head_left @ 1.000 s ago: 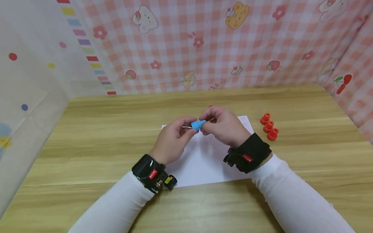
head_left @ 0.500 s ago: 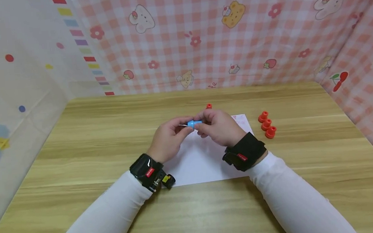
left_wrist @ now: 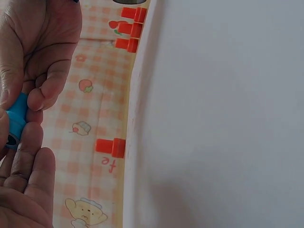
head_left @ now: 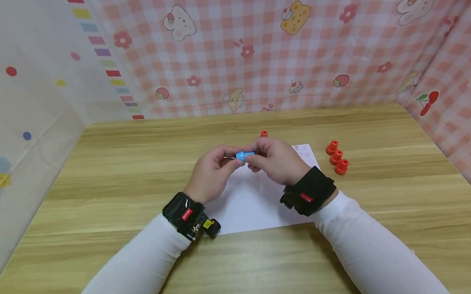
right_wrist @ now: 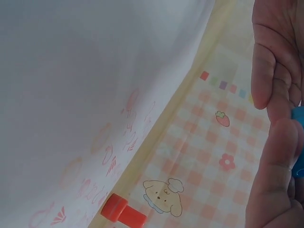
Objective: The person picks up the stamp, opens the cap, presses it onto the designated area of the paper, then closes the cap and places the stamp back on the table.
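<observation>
Between my two hands, over a sheet of white paper point(head_left: 248, 206), is a small blue toy stamp point(head_left: 241, 157) lying on its side. My left hand point(head_left: 210, 176) pinches its wide end with thumb and fingertips. The narrow end is held by thumb and fingers of my right hand point(head_left: 280, 164). At the left edge of the left wrist view, the blue stamp point(left_wrist: 17, 118) shows a dark opening at its wide end. Fingers cover most of the blue stamp point(right_wrist: 299, 166) in the right wrist view.
Three red stamps point(head_left: 336, 157) stand in a slanting row right of the paper. Another red stamp point(head_left: 264, 133) stands behind my right hand, partly hidden. Pink and red prints point(right_wrist: 107, 159) mark one side of the paper. A checked cloth point(head_left: 228, 50) hangs behind the wooden table point(head_left: 135, 145).
The head view has shifted slightly. Both hands have come a little closer together around the blue stamp, and the red stamp behind the right hand shows more. In the last half second hardly anything moved.
</observation>
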Demonstrator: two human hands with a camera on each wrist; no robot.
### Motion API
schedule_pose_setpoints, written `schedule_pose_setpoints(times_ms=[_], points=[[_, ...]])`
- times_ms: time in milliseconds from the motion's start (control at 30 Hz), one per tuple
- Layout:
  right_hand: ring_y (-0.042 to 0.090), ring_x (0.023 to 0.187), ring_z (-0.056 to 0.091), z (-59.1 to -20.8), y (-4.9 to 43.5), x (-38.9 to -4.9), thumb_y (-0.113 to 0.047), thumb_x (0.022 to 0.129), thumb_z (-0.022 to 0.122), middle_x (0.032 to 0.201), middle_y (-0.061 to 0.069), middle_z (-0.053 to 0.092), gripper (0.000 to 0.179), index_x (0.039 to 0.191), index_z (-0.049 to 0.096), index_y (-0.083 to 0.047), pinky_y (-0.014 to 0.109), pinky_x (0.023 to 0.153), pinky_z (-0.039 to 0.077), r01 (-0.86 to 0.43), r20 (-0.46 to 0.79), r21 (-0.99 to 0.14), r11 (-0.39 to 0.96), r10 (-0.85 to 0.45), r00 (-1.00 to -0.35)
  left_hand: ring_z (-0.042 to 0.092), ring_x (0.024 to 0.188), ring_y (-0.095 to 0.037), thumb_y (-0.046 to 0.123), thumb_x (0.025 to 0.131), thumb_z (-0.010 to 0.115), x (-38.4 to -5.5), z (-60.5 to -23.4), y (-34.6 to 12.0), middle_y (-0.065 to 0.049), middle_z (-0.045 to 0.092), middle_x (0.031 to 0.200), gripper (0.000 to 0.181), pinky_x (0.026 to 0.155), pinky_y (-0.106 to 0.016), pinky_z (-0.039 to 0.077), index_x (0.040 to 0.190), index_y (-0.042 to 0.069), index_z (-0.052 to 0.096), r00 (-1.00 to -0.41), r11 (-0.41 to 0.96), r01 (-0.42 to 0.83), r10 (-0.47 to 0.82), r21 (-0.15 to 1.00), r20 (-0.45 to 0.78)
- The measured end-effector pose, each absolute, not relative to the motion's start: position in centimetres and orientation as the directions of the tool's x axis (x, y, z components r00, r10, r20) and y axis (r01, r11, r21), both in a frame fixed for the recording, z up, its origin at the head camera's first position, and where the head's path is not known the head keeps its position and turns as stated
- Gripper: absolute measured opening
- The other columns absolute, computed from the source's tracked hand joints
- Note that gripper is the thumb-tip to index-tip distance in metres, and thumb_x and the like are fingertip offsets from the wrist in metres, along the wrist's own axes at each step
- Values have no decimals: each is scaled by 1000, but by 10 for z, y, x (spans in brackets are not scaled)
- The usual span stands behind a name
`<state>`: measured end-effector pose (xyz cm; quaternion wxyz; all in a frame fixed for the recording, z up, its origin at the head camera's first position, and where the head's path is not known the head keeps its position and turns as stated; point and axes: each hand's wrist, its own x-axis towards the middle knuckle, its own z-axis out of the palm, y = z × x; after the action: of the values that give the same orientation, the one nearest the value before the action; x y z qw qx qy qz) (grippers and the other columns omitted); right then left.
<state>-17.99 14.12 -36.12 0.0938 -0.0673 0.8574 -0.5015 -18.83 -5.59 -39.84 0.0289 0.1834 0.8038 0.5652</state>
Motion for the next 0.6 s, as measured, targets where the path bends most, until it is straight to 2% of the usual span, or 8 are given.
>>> schedule_pose_setpoints(times_ms=[467, 600], points=[[20, 92, 73, -363, 141, -180, -14, 104, 68, 108, 10, 77, 16, 118, 74, -9, 51, 95, 60, -27, -80, -893, 450, -217, -973, 74, 111, -21, 13, 103, 68, -189, -397, -58, -6, 73, 122, 20, 95, -35, 62, 122, 8, 71, -934, 255, 232, 328, 939, 141], [19, 93, 74, -363, 142, -182, -13, 104, 67, 110, 11, 77, 16, 118, 73, -8, 46, 96, 61, -5, -98, -901, 434, -215, -972, 75, 108, -20, 13, 103, 69, -189, -396, -59, -7, 73, 121, 20, 86, -29, 61, 122, 8, 71, -939, 244, 216, 318, 945, 133]])
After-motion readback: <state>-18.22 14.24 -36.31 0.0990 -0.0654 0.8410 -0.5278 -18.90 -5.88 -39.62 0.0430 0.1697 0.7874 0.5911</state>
